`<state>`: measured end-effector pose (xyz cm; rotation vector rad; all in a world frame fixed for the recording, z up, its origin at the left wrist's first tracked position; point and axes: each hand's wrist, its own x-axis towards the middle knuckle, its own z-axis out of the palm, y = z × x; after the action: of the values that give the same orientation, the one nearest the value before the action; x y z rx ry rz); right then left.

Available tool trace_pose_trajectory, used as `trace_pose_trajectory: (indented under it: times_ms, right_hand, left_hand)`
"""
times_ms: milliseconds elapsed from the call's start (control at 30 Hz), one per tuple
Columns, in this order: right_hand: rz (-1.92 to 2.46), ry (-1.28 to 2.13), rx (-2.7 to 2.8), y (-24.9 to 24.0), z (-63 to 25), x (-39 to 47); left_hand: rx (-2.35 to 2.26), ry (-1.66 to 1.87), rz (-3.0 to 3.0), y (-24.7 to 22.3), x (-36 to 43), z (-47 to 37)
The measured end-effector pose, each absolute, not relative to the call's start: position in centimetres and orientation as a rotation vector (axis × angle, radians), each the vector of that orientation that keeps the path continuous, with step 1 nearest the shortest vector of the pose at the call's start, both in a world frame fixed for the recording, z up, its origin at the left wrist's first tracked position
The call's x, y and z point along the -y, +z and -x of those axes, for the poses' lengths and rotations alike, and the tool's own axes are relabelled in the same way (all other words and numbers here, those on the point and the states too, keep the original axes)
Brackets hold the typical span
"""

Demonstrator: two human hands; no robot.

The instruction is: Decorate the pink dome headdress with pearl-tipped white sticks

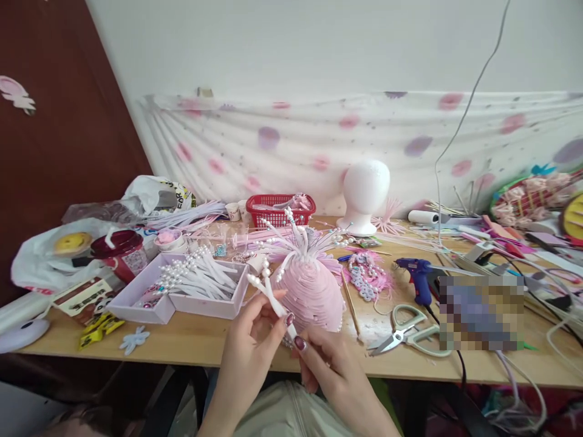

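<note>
Between the fingers of both hands is a white fuzzy stem tipped with pearl beads [272,297]. My left hand [252,337] pinches it partway along, beads pointing up and left. At its lower end, my right hand [325,361] closes thumb and fingers on it. Just behind the hands stands a pink dome-shaped piece [312,291] wrapped in fuzzy stems, with beaded stems fanning from its top. To the left, a white box [207,308] holds many similar white stems with pearl ends.
Scissors [401,334] lie right of the hands, with a blue glue gun [419,279] behind them. Further back are a white foam head [365,191] and a red basket [280,215]. A lidded cup [119,252] stands left. Cables trail over the right edge.
</note>
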<state>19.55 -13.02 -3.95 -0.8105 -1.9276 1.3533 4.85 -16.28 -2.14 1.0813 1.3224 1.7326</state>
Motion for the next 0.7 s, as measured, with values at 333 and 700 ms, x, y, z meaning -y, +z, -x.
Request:
trace_pose_trajectory:
  times_ms: [333, 700]
  right_hand:
    - [0.731, 1.389, 1.760, -3.4, -20.8, 12.5]
    - [0.709, 0.523, 1.846, -4.0, -20.2, 13.1]
  left_hand:
    - [-1.274, 1.683, -1.178, -0.5, 14.7, -6.2]
    - [-1.570, 1.987, -1.330, -1.9, 13.0, -8.6]
